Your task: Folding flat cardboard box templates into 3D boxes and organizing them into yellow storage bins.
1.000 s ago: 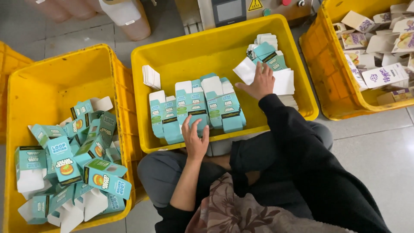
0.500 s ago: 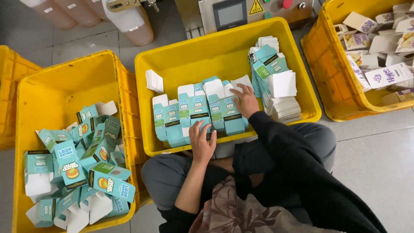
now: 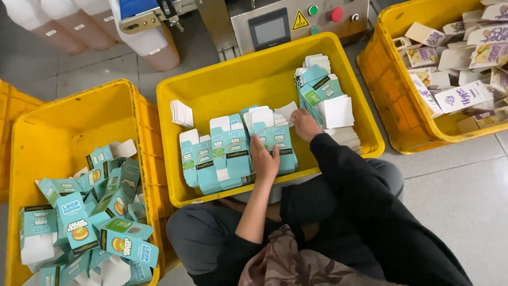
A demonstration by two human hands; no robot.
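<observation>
Flat teal cartons lie lengthwise toward the crate's far wall, both hands' grip flat, open on them.

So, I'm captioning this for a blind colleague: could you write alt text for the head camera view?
A seated person's left hand and right hand press on a row of flat teal cartons in the middle yellow crate. A crate of folded teal boxes sits to the left, one of white and purple boxes to the right, and a metal machine stands behind.
</observation>
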